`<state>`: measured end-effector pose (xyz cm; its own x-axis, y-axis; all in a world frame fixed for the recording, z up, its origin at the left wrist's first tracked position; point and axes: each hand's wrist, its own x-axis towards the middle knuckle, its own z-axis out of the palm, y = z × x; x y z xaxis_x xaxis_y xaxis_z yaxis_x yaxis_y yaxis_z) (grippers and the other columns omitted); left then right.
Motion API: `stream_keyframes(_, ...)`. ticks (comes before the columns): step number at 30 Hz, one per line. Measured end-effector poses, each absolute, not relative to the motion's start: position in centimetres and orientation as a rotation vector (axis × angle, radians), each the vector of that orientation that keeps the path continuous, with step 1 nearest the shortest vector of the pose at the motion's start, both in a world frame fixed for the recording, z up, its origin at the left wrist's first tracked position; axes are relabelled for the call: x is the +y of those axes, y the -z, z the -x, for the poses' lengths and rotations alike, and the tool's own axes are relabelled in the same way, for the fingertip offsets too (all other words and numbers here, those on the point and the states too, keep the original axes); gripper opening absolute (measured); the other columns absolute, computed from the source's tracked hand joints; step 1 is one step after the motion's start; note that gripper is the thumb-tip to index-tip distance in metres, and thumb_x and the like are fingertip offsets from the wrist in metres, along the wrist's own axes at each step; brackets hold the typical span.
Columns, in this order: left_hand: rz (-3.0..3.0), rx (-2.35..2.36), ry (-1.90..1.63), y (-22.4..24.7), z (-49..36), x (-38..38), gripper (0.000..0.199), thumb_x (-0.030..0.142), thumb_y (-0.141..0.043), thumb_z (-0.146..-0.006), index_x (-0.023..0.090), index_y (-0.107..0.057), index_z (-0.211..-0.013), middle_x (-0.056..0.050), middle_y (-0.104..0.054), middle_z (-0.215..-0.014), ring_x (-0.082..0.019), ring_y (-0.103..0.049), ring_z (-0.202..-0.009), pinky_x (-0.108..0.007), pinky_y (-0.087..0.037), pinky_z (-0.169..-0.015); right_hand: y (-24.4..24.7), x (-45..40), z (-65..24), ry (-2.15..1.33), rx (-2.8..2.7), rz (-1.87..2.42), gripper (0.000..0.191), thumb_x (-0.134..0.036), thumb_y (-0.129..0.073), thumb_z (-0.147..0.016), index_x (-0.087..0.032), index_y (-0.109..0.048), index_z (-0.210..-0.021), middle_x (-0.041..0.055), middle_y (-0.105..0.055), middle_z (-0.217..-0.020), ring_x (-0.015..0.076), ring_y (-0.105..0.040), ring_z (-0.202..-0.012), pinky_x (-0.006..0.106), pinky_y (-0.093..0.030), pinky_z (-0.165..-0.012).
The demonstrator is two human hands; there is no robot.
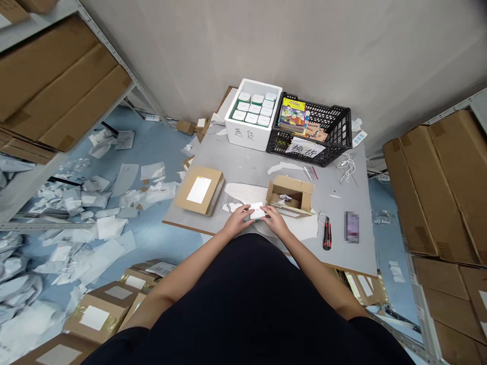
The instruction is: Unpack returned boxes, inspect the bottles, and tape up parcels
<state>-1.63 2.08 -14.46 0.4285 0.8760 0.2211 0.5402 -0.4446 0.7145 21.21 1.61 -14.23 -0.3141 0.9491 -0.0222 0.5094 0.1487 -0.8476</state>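
Clearly, the left hand (239, 221) and right hand (274, 221) are clamped on opposite sides of a small white rectangular box (257, 210) — near the open brown cardboard carton (294, 183), by the grey counter's (243, 163) front edge. Even, light pressure should suit it — lifted or resting, I can't quite tell.

Bare forearms (201, 258) angled forward and inward; left hand (236, 221) and right hand (275, 222) faced each other, fingers (245, 209) bent.
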Motion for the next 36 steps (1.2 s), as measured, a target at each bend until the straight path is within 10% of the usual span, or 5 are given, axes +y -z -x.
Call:
stream_keyframes(29, -2.285, 1.25, -0.797, 14.7, 1.6, 1.5, 0.028, 0.035, -0.057, -0.092, 0.022, -0.063, -0.116, -0.013, -0.061, -0.125, -0.025, -0.059, -0.118, -0.044, -0.052, -0.096, 14.6, 1.5, -20.3, -0.829, -1.954, 1.437, 0.024, -0.036, -0.056, -0.091, -0.023, -0.064, -0.11, 0.0097, -0.059, -0.11, 0.0213, -0.064, -0.088, 0.039, -0.055, -0.083)
stream_keyframes(36, -2.077, 1.219, -0.84, 15.5, 1.2, 0.1, 0.026, 0.033, -0.06, -0.089, 0.021, -0.065, -0.112, -0.015, -0.049, -0.14, -0.026, -0.054, -0.125, -0.045, -0.049, -0.1, 15.4, 0.1, -20.3, -1.086, -1.654, 1.369, 0.023, -0.033, -0.055, -0.088, -0.022, -0.063, -0.108, 0.0096, -0.055, -0.12, 0.0207, -0.058, -0.111, 0.036, -0.055, -0.09)
